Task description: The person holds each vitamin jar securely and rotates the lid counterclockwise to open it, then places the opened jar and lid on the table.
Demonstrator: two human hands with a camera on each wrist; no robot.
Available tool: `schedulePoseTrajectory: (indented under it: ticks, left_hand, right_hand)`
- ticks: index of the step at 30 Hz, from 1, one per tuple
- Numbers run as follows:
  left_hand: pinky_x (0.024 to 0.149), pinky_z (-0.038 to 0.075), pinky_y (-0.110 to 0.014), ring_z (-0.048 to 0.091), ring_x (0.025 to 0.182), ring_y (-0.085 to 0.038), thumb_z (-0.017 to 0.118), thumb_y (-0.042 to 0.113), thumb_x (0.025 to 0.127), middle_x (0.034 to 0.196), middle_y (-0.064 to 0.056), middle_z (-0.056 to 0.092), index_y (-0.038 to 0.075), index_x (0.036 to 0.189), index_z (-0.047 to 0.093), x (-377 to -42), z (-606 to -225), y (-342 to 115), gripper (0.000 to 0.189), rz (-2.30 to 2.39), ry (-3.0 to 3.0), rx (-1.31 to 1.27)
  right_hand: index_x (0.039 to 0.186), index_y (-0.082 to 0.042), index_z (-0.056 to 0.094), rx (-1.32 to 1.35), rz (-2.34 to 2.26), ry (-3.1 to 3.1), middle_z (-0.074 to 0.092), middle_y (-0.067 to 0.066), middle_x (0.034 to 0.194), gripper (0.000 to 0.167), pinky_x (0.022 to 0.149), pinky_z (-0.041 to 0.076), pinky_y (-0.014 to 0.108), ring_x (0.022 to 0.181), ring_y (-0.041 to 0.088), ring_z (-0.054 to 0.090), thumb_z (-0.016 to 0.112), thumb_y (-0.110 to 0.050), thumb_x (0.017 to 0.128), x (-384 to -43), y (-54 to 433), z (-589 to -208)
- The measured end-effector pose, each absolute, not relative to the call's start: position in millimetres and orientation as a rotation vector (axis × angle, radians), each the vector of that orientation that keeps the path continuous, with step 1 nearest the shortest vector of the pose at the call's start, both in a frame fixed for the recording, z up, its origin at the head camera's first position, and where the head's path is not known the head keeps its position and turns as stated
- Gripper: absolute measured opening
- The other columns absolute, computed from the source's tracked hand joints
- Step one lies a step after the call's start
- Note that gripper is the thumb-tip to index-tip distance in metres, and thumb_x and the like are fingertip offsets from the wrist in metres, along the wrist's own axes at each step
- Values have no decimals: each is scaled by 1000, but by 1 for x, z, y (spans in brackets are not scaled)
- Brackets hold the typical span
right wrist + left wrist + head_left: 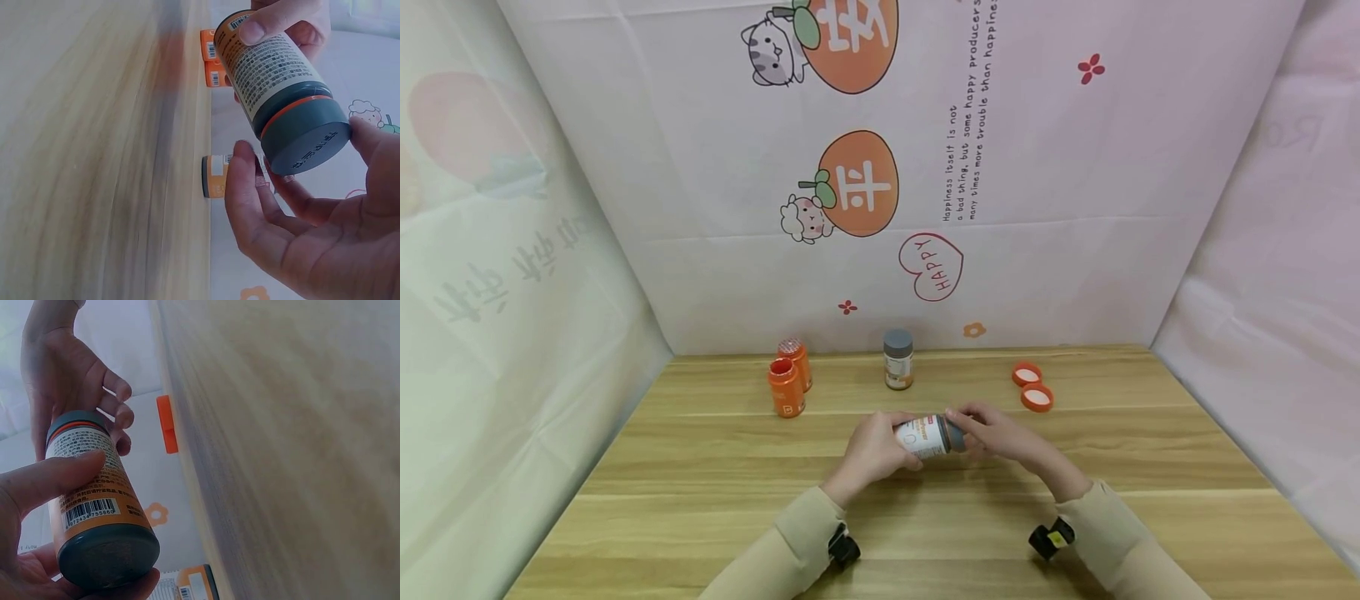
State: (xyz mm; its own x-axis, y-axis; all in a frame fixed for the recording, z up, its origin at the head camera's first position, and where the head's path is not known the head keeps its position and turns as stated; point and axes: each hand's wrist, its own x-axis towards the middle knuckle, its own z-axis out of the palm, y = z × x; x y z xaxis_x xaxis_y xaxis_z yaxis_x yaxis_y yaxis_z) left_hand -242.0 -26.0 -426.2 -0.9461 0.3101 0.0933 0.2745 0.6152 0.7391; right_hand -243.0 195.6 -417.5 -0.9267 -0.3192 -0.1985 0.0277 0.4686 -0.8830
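Note:
My left hand (874,450) grips a white-and-orange supplement bottle (922,437) around its body, thumb across the printed label. The bottle lies tilted above the table, its dark base towards the left hand and its grey screw cap (306,134) towards the right. Around that cap curl the thumb and fingers of my right hand (996,429), with the thumb touching its edge in the right wrist view. A thin orange-red ring (76,424) shows between cap and body. The left wrist view has the barcode side of the label facing it.
Behind the hands a second grey-capped bottle (898,360) stands upright. Two orange jars (787,390) stand at the back left, the nearer one without a lid. Two orange lids (1037,397) lie at the back right on the wooden table (715,508). White printed cloth (1045,275) encloses the table.

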Motion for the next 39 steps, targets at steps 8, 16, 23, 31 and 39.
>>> schedulePoseTrajectory:
  ticks: [8, 16, 23, 31, 39]
  left_hand:
    - [66, 44, -29, 55, 76, -15, 89, 11, 53, 95, -6, 69, 13, 115, 69, -242, -427, -26, 65, 1256, 2788, 496]
    - [66, 44, -30, 55, 75, -15, 89, 12, 53, 94, -5, 69, 13, 114, 69, -242, -427, -27, 64, 1262, 2782, 493]
    - [66, 44, -30, 55, 75, -15, 89, 12, 53, 93, -4, 69, 13, 114, 69, -243, -428, -27, 64, 1256, 2785, 487]
    - [66, 44, -30, 55, 76, -15, 89, 11, 53, 95, -5, 69, 13, 116, 68, -242, -428, -26, 66, 1255, 2786, 487]
    - [66, 44, -30, 55, 76, -16, 89, 11, 53, 96, -5, 69, 13, 116, 68, -243, -428, -26, 67, 1264, 2776, 475]
  right_hand:
    - [126, -1, 50, -241, -1460, 2361, 61, 13, 103, 59, 76, 54, 43, 86, 22, 63, 51, -51, 93, -242, 196, -416]
    - [127, -3, 50, -292, -1512, 2355, 55, 16, 116, 54, 83, 53, 45, 92, 22, 62, 55, -45, 93, -238, 195, -415]
    - [129, -4, 49, -329, -1541, 2340, 53, 18, 118, 53, 86, 52, 46, 97, 22, 61, 59, -41, 92, -237, 197, -417]
    - [129, -7, 51, -438, -1566, 2364, 50, 20, 128, 49, 88, 50, 49, 109, 29, 57, 64, -34, 90, -237, 200, -417]
    - [124, -9, 54, -556, -1582, 2419, 54, 14, 124, 45, 87, 50, 39, 113, 34, 54, 70, -27, 86, -240, 202, -423]
